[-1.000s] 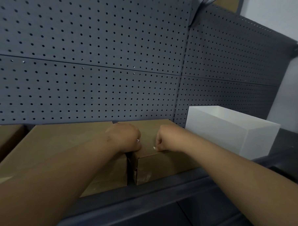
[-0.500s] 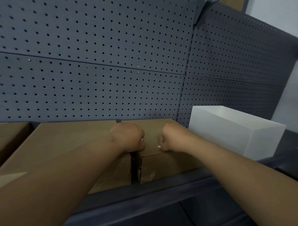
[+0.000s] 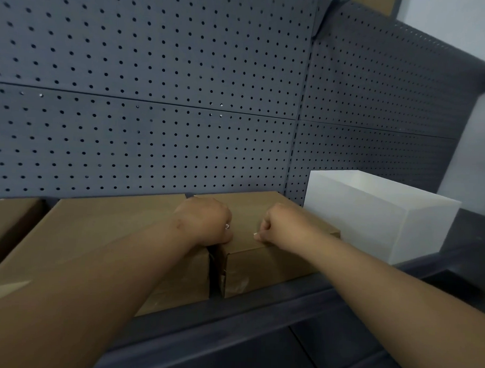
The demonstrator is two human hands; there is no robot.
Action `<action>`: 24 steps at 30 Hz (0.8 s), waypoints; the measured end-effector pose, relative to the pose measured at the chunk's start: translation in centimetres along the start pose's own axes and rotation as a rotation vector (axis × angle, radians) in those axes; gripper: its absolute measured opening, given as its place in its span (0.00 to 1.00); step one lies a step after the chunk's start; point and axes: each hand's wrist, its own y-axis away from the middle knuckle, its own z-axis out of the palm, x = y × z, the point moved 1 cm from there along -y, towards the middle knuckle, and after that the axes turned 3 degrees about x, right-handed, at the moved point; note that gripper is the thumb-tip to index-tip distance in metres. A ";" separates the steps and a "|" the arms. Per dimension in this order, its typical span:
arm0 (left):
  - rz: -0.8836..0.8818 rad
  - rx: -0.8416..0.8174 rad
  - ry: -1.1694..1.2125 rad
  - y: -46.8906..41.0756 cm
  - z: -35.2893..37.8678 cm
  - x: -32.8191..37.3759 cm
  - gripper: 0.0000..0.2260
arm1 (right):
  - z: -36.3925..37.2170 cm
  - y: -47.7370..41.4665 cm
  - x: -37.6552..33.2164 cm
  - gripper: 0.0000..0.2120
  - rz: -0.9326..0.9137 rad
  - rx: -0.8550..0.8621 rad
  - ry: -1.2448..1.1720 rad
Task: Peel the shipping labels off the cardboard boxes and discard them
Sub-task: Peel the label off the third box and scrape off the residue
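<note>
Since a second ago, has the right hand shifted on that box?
No. The right hand still sits curled at the box top's front edge, left of the white bin.

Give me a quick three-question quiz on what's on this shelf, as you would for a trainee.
1. True or false: both hands rest on the same cardboard box.
2. What stands right of that box? A) white bin B) red bucket C) metal drum
3. What covers the wall behind the boxes?

Key:
1. True: left hand and right hand are on the small cardboard box.
2. A, the white bin.
3. Grey pegboard.
</note>
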 end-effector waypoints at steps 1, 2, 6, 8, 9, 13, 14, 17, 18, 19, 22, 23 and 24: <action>0.002 0.002 -0.003 0.0 0.0 0.0 0.12 | 0.2 0.2 0.1 0.14 -0.023 0.043 -0.019; 0.002 0.005 -0.007 0.0 0.0 0.0 0.12 | 0.4 0.5 0.0 0.13 -0.042 0.075 -0.030; 0.003 -0.007 -0.006 0.0 0.3 0.0 0.12 | 1.1 0.1 0.8 0.12 -0.005 0.040 -0.027; 0.000 -0.017 -0.002 -0.1 0.4 0.0 0.12 | -0.8 -0.7 4.4 0.10 0.180 0.150 -0.046; -0.001 -0.021 -0.001 -0.1 0.5 0.0 0.12 | -2.4 -0.9 6.8 0.11 0.306 0.292 -0.077; -0.016 -0.028 0.024 -0.6 0.6 -0.1 0.12 | -7.7 -1.5 9.9 0.16 0.360 0.614 -0.241; -0.033 -0.034 0.053 -0.7 0.5 -0.2 0.13 | -8.1 -1.7 8.5 0.17 0.271 0.585 -0.266; -0.065 -0.005 0.131 -1.2 0.3 -0.4 0.15 | -7.5 -1.7 4.5 0.15 0.051 0.476 -0.352; -0.075 0.035 0.162 -1.3 0.3 -0.3 0.17 | -7.1 -1.6 3.7 0.13 0.003 0.449 -0.406; -0.083 0.085 0.195 -1.4 0.2 0.0 0.20 | -6.8 -1.3 3.1 0.11 -0.030 0.421 -0.453; -0.066 0.210 0.316 -1.8 0.0 1.1 0.28 | -5.3 -1.0 2.0 0.09 -0.103 0.324 -0.512; -0.068 0.245 0.383 -1.9 0.0 1.4 0.31 | -4.9 -0.9 1.7 0.09 -0.116 0.303 -0.529; -0.073 0.286 0.453 -1.9 0.0 1.7 0.32 | -4.6 -0.9 1.3 0.08 -0.122 0.291 -0.551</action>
